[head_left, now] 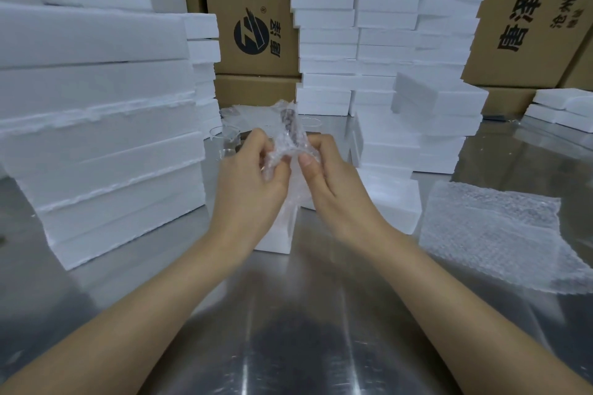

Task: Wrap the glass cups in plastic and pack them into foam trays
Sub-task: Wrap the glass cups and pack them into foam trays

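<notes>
Hands: forearms enter from 7 and 5 o'clock and meet mid-frame above the steel surface (pixel 305 330). Left hand (pixel 253 170) and right hand (pixel 327 176), fingers curled, pinch a bubble-wrap bundle (pixel 288 138) raised between them; its contents cannot be told. Foam tray (pixel 394 205): just beneath, toward 3 o'clock. Bubble-wrap sheets (pixel 491 234): 4 o'clock. Bare glass cups (pixel 224 136): 11 o'clock of the left hand.

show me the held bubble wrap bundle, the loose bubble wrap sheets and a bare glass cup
bubble wrap bundle (pixel 289 142): head view, its crumpled middle
loose bubble wrap sheets (pixel 491 228): head view, centre of top sheet
bare glass cup (pixel 224 138): head view, its clear side wall
</notes>
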`<action>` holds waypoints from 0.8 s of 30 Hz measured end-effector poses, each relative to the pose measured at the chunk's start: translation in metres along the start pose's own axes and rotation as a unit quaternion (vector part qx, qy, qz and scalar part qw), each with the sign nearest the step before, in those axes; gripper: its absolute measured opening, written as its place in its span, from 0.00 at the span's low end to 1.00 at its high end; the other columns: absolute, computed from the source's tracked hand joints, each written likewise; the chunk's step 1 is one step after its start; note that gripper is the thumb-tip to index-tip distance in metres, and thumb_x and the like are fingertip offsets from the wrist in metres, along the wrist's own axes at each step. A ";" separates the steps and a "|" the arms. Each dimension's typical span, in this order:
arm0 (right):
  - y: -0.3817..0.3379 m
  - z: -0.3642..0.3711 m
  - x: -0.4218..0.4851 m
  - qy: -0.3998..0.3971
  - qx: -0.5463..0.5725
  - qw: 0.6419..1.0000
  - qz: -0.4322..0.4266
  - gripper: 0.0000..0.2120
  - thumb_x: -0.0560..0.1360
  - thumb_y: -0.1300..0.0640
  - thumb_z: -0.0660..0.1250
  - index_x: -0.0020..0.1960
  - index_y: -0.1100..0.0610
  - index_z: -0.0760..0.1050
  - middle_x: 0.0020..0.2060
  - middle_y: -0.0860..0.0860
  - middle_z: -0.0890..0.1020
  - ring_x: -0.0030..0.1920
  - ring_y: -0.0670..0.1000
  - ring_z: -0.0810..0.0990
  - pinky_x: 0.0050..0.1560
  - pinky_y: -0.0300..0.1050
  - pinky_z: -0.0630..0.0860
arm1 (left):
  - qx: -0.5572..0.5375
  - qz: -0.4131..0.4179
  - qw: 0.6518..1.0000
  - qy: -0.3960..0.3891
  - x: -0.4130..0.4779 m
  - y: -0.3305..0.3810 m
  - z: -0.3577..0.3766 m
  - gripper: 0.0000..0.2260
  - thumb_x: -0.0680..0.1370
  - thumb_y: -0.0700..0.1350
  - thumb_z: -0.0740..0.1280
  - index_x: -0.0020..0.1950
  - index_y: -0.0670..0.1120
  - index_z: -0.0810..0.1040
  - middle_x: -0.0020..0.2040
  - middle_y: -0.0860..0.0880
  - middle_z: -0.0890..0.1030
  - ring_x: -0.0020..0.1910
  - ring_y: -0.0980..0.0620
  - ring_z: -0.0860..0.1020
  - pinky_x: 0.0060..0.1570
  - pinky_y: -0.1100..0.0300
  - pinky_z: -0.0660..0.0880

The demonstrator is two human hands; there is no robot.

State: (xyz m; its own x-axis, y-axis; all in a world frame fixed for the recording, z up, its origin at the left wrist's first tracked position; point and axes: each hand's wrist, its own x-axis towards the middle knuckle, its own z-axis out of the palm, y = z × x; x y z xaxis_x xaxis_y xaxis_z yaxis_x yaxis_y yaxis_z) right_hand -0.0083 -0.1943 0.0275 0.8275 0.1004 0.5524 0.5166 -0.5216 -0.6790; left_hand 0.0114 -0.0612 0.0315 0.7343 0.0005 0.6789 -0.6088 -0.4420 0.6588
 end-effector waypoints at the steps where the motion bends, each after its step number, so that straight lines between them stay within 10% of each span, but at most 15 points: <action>1: 0.002 0.000 0.000 0.005 -0.013 1.000 -0.005 0.11 0.83 0.50 0.53 0.61 0.53 0.67 0.38 0.51 0.78 0.33 0.45 0.74 0.33 0.33 0.67 | 0.002 0.003 1.000 -0.011 -0.002 0.001 0.002 0.15 0.75 0.40 0.67 0.37 0.51 0.63 0.29 0.54 0.67 0.29 0.59 0.67 0.29 0.68 0.63; 13: 0.011 -0.007 0.002 0.015 -0.070 0.995 -0.065 0.09 0.82 0.58 0.56 0.60 0.49 0.66 0.48 0.43 0.76 0.42 0.36 0.74 0.42 0.27 0.66 | -0.012 0.130 0.988 -0.088 -0.004 0.003 -0.001 0.09 0.79 0.38 0.64 0.49 0.52 0.69 0.37 0.63 0.73 0.38 0.68 0.72 0.38 0.76 0.65; 18: 0.005 -0.004 0.003 0.053 -0.012 0.998 -0.011 0.11 0.80 0.53 0.55 0.61 0.46 0.62 0.53 0.45 0.79 0.46 0.38 0.77 0.43 0.25 0.68 | -0.120 -0.016 0.983 -0.137 0.002 0.004 -0.002 0.20 0.75 0.53 0.64 0.66 0.54 0.67 0.57 0.61 0.77 0.55 0.64 0.76 0.52 0.72 0.71; 24: 0.000 -0.003 0.000 0.045 -0.040 0.998 -0.021 0.19 0.79 0.53 0.55 0.67 0.54 0.73 0.55 0.46 0.81 0.55 0.43 0.78 0.55 0.35 0.72 | -0.107 0.027 0.972 -0.209 0.002 0.003 -0.008 0.14 0.78 0.51 0.55 0.54 0.54 0.80 0.52 0.55 0.82 0.54 0.58 0.78 0.57 0.62 0.71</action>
State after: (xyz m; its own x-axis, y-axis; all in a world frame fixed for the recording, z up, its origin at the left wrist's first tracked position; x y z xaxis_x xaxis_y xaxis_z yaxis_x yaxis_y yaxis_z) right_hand -0.0091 -0.1970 0.0294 0.7807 0.0484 0.6230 0.5277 -0.5850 -0.6159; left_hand 0.0085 -0.0550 0.0378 0.7305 -0.4020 0.5520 -0.6649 -0.2343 0.7092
